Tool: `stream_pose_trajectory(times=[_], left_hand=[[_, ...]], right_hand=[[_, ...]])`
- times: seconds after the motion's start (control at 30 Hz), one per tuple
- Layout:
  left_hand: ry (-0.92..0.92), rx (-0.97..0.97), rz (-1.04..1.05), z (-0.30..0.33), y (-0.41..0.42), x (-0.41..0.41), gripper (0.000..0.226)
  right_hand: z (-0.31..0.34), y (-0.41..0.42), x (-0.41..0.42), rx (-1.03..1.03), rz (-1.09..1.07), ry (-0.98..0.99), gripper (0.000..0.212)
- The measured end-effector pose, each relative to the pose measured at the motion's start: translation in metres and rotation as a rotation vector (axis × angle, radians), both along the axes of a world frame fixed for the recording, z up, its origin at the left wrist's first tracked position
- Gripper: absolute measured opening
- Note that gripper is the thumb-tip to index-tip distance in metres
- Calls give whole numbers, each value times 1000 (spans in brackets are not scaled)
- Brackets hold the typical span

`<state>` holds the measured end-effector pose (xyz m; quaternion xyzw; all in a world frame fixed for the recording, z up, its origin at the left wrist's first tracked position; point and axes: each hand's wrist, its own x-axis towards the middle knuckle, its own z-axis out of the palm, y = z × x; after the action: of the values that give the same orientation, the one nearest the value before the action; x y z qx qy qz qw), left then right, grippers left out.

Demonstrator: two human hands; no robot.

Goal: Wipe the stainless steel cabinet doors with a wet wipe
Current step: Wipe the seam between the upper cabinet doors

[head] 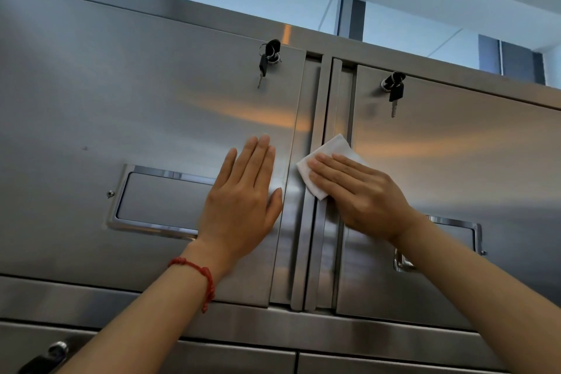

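The person is standing below the upper cabinet and is reaching up with both hands. The right hand [361, 191] is lying flat, fingers straight and close together, and is pressing the white wet wipe [326, 162] against the steel. The wipe is sitting at the inner edge of the right door [473, 167], and it is also covering part of the vertical strip [317, 118] between the two doors. The left hand [244, 200] is holding nothing; it is resting open on the left door [121, 106], fingers straight and pointing up, just beside the recessed handle [158, 200]. I think it is only steadying the person or keeping that door closed.

For doing this step well, I would say the palm should be keeping even pressure over the whole wipe, so that no corner is folding under. The strokes are better going along the grain of the steel (as far as the brushed lines are showing it), in long overlapping passes, because short circles are leaving streaks. The narrow grooves beside the strip are needing a fingertip pushed into the wipe. Around the keys [268, 59] hanging in the left lock, and the other key [394, 91] on the right door, the hand should be moving slowly, so nothing is being knocked or turned. The bare left hand may be leaving fingerprints, so that place should be wiped last.
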<state>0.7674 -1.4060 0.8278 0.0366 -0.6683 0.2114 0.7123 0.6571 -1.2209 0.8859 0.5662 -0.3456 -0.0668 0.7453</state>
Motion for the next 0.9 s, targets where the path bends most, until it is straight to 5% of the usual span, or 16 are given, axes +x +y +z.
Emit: stream_pose_trajectory(times=[0.9], left_hand=[[-6,-4,-5,0,-1,0,60]], right_hand=[[-24,3,0,30,-38,-36,29]])
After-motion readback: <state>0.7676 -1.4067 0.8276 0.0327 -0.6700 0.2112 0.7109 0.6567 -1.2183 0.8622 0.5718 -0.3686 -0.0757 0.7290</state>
